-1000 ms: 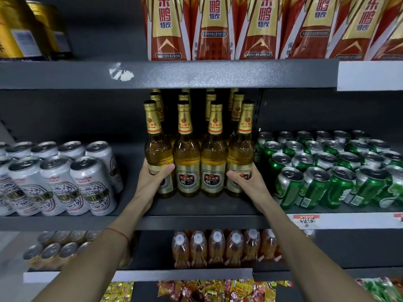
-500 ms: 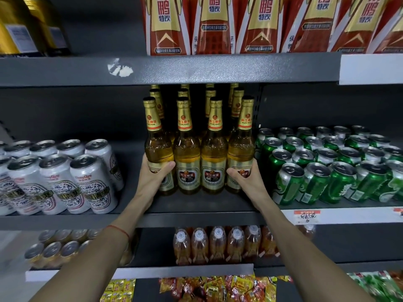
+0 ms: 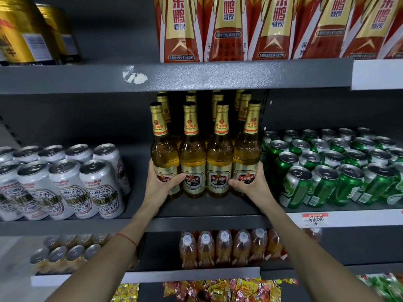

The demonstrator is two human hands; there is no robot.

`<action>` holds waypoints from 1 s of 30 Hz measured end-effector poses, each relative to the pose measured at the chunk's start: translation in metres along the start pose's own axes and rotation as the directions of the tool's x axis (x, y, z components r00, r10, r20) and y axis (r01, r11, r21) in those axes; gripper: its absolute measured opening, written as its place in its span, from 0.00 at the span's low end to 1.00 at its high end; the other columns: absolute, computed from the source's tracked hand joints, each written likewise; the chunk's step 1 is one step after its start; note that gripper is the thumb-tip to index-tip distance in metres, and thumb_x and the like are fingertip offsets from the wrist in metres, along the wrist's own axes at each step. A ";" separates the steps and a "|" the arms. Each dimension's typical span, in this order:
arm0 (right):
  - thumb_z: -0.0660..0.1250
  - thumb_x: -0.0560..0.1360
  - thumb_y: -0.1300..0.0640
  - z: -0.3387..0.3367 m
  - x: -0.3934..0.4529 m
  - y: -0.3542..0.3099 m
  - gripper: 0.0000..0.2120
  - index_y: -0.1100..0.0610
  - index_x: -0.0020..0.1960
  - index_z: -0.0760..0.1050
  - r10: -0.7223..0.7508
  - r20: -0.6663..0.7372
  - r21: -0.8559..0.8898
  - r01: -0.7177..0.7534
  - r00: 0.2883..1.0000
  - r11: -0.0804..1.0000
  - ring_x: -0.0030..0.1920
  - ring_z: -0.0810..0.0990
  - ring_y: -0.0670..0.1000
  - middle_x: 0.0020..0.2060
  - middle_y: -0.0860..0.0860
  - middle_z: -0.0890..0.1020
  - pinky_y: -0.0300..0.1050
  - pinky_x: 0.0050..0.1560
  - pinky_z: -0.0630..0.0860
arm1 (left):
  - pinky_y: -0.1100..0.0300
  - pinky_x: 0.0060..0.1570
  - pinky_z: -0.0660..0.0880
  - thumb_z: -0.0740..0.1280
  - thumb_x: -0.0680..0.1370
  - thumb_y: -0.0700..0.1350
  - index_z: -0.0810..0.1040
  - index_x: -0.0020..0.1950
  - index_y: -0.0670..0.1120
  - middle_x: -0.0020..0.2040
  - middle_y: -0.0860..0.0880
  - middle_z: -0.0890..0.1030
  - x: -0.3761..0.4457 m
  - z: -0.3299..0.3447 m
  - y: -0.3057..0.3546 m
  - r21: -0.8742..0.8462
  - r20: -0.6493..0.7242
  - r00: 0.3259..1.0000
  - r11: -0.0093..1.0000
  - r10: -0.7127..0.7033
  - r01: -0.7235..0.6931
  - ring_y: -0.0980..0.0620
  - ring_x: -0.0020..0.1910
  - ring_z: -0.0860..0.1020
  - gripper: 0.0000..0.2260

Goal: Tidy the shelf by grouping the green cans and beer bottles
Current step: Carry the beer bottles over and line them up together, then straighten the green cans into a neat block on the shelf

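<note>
Several amber beer bottles (image 3: 193, 158) with gold foil necks stand in rows at the middle of the grey shelf (image 3: 207, 222). My left hand (image 3: 160, 187) grips the base of the leftmost front bottle (image 3: 162, 153), thumb across its label. My right hand (image 3: 253, 186) grips the base of the rightmost front bottle (image 3: 247, 153). The front row stands upright, squeezed together between both hands. Green cans (image 3: 327, 168) fill the shelf just right of the bottles, packed in several rows.
White patterned cans (image 3: 65, 184) stand at the left, with a gap of bare shelf between them and the bottles. Red drink cartons (image 3: 229, 29) and gold cans (image 3: 24, 33) sit on the shelf above. Small orange bottles (image 3: 222, 247) and snack packets lie below.
The hands and bottles keep their grip and places. The view has shifted slightly, and my left thumb has slid further across the label.
</note>
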State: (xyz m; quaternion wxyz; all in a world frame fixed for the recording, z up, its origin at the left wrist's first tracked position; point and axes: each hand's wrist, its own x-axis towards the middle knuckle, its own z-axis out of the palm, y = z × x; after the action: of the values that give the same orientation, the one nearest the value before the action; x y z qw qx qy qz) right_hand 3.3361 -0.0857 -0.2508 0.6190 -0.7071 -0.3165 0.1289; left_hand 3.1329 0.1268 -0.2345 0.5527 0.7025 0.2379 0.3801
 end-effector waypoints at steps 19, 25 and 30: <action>0.79 0.62 0.32 -0.013 -0.028 -0.035 0.56 0.44 0.80 0.54 -0.077 -0.045 -0.154 0.070 0.996 0.986 0.77 0.66 0.47 0.76 0.47 0.65 0.54 0.76 0.68 | 0.42 0.69 0.70 0.75 0.75 0.53 0.66 0.75 0.43 0.68 0.42 0.71 -0.045 0.021 0.014 0.268 -0.390 0.880 0.948 0.271 -0.173 0.45 0.69 0.70 0.34; 0.73 0.73 0.39 -0.079 -0.060 -0.068 0.41 0.46 0.79 0.57 -0.168 0.167 -0.246 0.206 0.972 0.947 0.75 0.67 0.46 0.75 0.44 0.67 0.52 0.74 0.68 | 0.50 0.54 0.79 0.72 0.80 0.45 0.77 0.62 0.44 0.51 0.51 0.80 -0.088 0.128 0.081 0.165 -0.065 0.944 0.937 0.323 -0.309 0.59 0.51 0.80 0.12; 0.69 0.78 0.42 -0.168 -0.091 -0.082 0.32 0.46 0.78 0.61 -0.201 0.267 -0.254 0.270 0.943 0.929 0.73 0.69 0.44 0.74 0.44 0.70 0.45 0.72 0.70 | 0.57 0.58 0.78 0.71 0.78 0.49 0.77 0.65 0.49 0.60 0.50 0.82 -0.123 0.229 0.126 0.026 0.074 0.952 0.954 0.297 -0.300 0.52 0.60 0.81 0.16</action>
State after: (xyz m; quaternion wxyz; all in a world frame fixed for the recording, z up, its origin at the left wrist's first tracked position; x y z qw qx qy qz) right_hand 3.3390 -0.2719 -0.1582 0.4789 -0.7255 -0.4861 0.0893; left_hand 3.2310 -0.1371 -0.1705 0.4838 0.7532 0.1169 0.4302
